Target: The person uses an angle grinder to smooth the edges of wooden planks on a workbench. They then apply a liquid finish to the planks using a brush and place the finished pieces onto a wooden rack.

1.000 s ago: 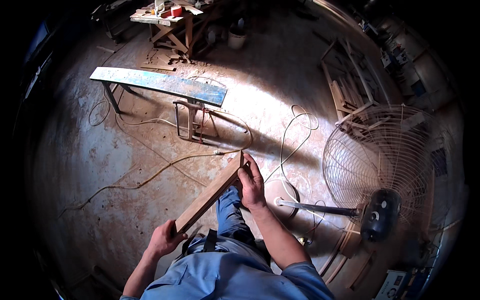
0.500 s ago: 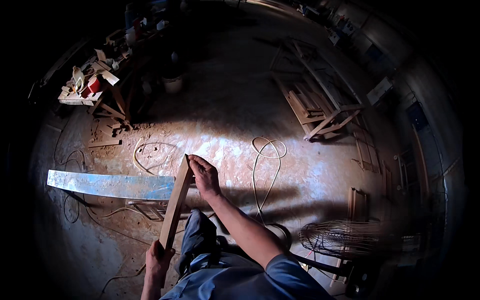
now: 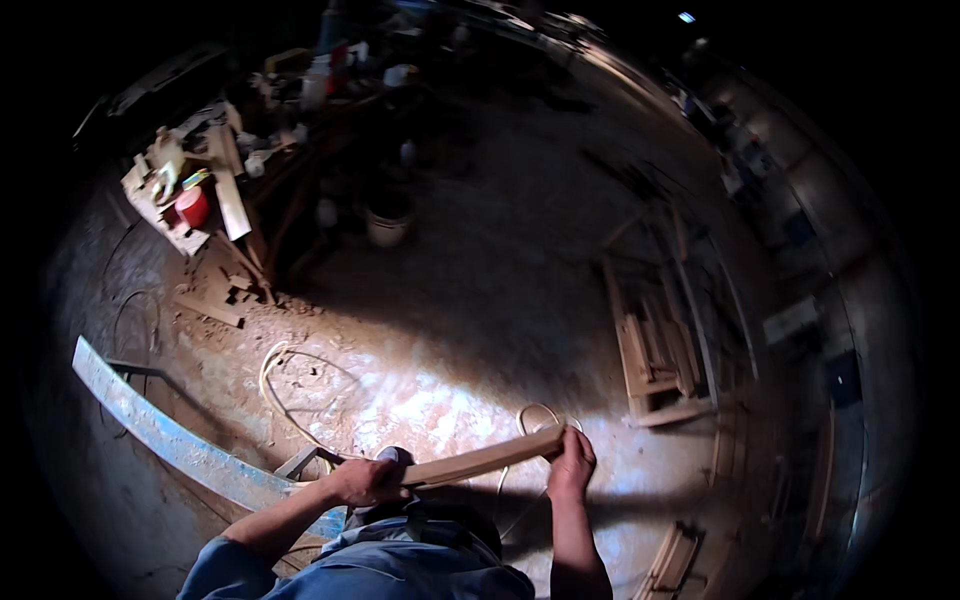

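A squared wooden bar point(image 3: 485, 461) lies across the front of my body, its right end slightly higher in the picture. My right hand point(image 3: 573, 466) grips that right end, fingers wrapped over the tip. Near the other end my left hand point(image 3: 364, 482) is closed on the wood, and the fingers hide the bar's left tip. Below my left forearm runs a long bench with a worn blue top point(image 3: 190, 448), narrow and curved by the lens.
A cluttered worktable point(image 3: 185, 235) with a red container point(image 3: 192, 207) and wood offcuts stands at upper left. A bucket point(image 3: 387, 227) is on the floor beyond. A pale hose point(image 3: 268, 375) loops on the floor. Wooden frames point(image 3: 640, 350) stand at right; boards point(image 3: 672, 560) lie at lower right.
The bar has swung from nearly upright in the picture to nearly crosswise, my right hand moving right and down, my left hand right. The view has turned too; the fan at lower right is gone.
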A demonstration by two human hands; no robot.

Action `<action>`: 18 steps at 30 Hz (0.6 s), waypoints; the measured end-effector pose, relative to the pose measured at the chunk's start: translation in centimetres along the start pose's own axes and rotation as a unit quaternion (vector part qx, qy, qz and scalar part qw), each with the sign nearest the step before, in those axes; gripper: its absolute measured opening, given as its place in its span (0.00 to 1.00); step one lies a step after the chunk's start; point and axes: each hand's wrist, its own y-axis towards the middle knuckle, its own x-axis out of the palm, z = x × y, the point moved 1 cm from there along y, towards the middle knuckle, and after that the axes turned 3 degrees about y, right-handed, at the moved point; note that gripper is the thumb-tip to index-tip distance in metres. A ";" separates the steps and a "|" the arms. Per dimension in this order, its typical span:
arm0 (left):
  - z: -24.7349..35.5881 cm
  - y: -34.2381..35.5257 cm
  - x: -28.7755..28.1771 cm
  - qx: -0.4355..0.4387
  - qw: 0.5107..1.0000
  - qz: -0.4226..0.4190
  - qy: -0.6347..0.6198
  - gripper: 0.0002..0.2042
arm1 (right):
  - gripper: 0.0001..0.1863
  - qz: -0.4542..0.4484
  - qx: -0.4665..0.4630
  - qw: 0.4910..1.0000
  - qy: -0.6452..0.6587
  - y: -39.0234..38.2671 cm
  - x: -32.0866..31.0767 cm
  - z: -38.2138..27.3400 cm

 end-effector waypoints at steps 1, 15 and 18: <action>0.6 2.0 -1.8 0.040 0.999 -0.003 0.005 0.27 | 0.11 -0.015 -0.007 1.000 0.013 1.6 0.5 -1.2; 3.7 20.9 -20.5 -0.114 0.954 0.090 -0.263 0.35 | 0.11 0.050 0.072 0.995 -0.044 31.8 8.2 1.4; 5.4 26.1 -26.3 -0.122 0.910 0.209 -0.338 0.34 | 0.09 0.038 0.163 0.983 -0.069 38.9 8.9 3.3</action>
